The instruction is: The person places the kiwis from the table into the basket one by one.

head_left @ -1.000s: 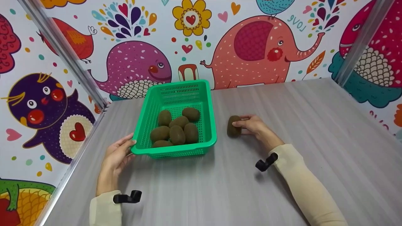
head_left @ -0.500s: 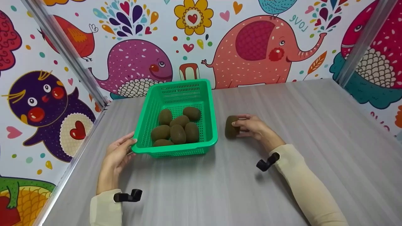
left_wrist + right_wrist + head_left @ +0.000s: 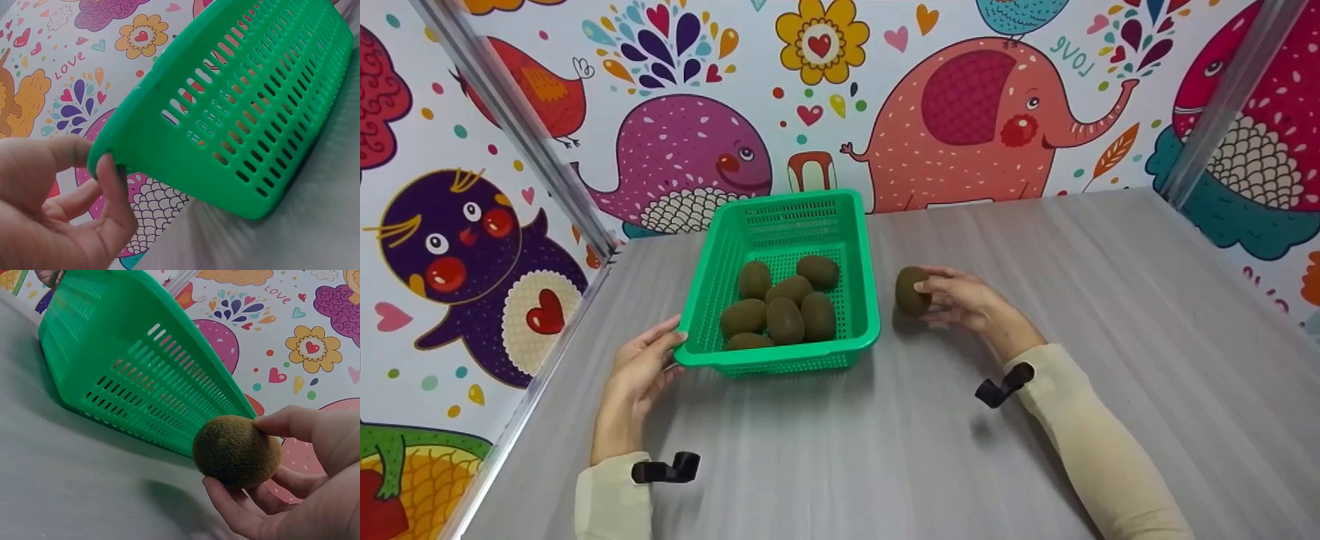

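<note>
A brown fuzzy kiwi (image 3: 236,451) is held between the thumb and fingers of my right hand (image 3: 969,304), just right of the green basket (image 3: 780,354). In the right wrist view the kiwi hangs above the tabletop, its shadow lying apart below it. My left hand (image 3: 643,369) pinches the basket's near left corner; the left wrist view shows thumb and fingers on the rim (image 3: 107,143). Several more kiwis (image 3: 785,321) lie loose on the basket floor, one partly hidden by the near wall.
The grey table (image 3: 825,457) carries the basket towards its back left. A wall (image 3: 825,142) printed with cartoon animals stands behind. Metal posts (image 3: 521,127) rise at the back corners. Each sleeve bears a small black camera mount (image 3: 667,469).
My right hand has raised the kiwi off the table and brought it slightly left towards the basket. The left hand keeps its hold on the corner.
</note>
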### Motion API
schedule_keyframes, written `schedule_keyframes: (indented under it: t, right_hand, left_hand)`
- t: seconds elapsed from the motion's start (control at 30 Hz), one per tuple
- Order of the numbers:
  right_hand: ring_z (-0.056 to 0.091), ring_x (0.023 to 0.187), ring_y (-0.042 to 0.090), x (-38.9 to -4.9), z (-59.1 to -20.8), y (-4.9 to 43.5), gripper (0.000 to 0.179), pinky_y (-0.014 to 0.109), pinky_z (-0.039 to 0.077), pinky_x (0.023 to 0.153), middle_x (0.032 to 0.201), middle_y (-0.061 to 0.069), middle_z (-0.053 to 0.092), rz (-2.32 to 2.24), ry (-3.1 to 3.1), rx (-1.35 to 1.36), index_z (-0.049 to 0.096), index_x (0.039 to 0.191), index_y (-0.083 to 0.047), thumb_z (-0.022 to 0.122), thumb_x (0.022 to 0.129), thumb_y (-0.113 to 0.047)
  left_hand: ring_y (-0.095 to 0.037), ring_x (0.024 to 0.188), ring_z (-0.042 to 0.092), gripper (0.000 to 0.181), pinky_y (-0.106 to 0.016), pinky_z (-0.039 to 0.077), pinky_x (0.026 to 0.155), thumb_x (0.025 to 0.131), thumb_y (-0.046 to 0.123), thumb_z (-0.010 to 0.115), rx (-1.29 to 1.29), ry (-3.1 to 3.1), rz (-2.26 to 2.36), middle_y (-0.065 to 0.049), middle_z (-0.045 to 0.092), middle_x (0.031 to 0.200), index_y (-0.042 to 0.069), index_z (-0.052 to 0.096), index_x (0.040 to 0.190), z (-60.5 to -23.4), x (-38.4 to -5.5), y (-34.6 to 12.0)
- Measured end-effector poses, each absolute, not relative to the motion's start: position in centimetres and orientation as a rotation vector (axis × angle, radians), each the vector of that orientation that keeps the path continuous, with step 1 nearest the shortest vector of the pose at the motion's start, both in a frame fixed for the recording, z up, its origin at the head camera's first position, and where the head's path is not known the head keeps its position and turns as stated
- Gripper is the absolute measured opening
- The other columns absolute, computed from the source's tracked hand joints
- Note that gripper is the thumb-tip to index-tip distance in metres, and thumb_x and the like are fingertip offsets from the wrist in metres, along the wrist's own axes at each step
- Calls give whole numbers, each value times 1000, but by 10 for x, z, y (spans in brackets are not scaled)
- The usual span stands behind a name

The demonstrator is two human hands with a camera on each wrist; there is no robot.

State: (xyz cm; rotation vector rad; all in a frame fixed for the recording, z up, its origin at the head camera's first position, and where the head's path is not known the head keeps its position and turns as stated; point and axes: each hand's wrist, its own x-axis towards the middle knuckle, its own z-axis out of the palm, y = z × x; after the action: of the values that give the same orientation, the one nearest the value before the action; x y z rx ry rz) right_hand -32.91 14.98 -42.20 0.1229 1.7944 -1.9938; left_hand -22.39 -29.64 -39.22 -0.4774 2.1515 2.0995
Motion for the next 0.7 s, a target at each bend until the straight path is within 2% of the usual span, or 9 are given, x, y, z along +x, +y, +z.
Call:
schedule_keyframes:
  t: [0.27,0.53,0.7]
  right_hand:
    - [48,132,29,-328,-412,156,62,51,41,115,141,9,48,-2063,1755,102,39,153,-10,65,97,-15]
    - [48,131,32,-324,-403,155,58,53,37,117,139,7,49,-2161,1674,98,45,149,-12,67,95,-13]
    - [48,131,32,-327,-395,150,56,54,38,116,138,8,49,-2157,1693,53,45,148,-12,66,96,-13]
  left_hand:
    - [-1,74,61,56,-19,53,67,102,15,55,-472,2139,2115,15,65,88,10,38,155,-391,-225,-295]
    - [0,72,61,55,-18,52,65,103,14,52,-464,2149,2094,16,65,86,11,37,156,-393,-224,-296]
    - [0,73,61,56,-18,53,66,102,15,54,-467,2157,2091,16,65,88,10,37,156,-390,-223,-296]
